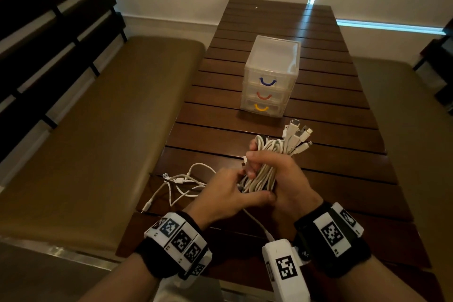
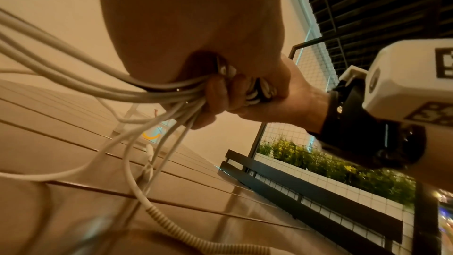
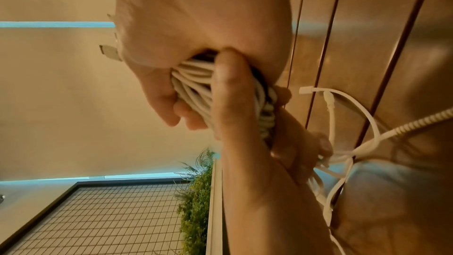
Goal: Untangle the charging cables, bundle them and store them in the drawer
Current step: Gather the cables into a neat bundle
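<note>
White loose cables (image 1: 182, 185) lay tangled on the slatted wooden table (image 1: 331, 130), left of both hands. Left hand (image 1: 226, 197) reached in palm down, thumb stretched across the lower end of the cable bundle (image 1: 263, 170), fingers pinching strands there. Right hand (image 1: 282, 175) stood upright, fingers curled round the bundle's middle, plugs (image 1: 297, 136) fanning out above. Clear plastic drawer unit (image 1: 270, 76) sat farther back, all drawers closed.
</note>
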The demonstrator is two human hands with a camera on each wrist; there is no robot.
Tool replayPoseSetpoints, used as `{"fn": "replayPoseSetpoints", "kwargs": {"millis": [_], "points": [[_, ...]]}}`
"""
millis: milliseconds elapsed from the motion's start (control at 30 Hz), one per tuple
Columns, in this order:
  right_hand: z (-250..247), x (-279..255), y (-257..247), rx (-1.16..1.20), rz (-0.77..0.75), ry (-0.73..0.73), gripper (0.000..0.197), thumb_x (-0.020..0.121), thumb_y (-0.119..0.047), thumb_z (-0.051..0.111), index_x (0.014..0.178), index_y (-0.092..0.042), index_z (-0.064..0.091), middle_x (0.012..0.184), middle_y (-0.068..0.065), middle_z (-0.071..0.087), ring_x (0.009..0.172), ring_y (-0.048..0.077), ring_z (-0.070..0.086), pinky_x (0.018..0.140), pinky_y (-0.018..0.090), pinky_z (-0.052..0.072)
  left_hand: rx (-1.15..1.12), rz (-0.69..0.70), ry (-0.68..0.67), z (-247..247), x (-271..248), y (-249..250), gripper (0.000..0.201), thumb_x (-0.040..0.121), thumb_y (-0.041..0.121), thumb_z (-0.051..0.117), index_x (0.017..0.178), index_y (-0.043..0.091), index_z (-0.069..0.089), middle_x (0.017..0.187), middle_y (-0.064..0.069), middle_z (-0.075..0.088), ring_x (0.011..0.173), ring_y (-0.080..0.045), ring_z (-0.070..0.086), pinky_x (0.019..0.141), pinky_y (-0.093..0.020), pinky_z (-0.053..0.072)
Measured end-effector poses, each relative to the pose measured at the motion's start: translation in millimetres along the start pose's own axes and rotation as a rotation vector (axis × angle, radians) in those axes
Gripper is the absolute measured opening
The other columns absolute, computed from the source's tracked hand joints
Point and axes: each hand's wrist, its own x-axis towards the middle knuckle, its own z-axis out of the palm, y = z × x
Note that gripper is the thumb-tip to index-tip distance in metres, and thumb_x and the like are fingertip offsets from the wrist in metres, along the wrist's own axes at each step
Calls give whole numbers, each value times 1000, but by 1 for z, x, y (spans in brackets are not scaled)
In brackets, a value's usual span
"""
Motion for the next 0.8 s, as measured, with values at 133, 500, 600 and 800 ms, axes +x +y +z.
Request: {"fn": "replayPoseSetpoints", "kwargs": {"millis": [133,500,600,800], "points": [[-2,0,1,-30,-26,2,13,70,-11,67,81,-8,61,58,1,47,54,13,47,67,31,45,45,10,-5,0,2,-4,52,65,62,73,97,21,68,83,-1,72,73,-17,68,71,-51,54],[3,1,-10,-2,-6,-84,12,65,-3,58,75,-9,60,51,0,39,41,13,39,53,30,39,484,5,-270,-43,-1,-18,25,78,48,74,80,25,65,73,7,66,68,-6,62,71,-37,53],[3,1,-19,-33,-49,-93,12,65,-3,57,75,-10,61,50,-1,40,41,13,39,53,31,40,641,-81,-258,-80,-6,-24,21,87,42,68,74,28,60,65,11,60,63,0,55,82,-22,44],[0,5,-31,-62,-87,-151,22,57,-11,68,78,-10,61,51,-1,41,43,14,41,56,32,39,833,-294,-190,-152,-29,-37,12,92,40,63,85,31,67,70,9,65,63,-7,61,61,-29,49]]}}
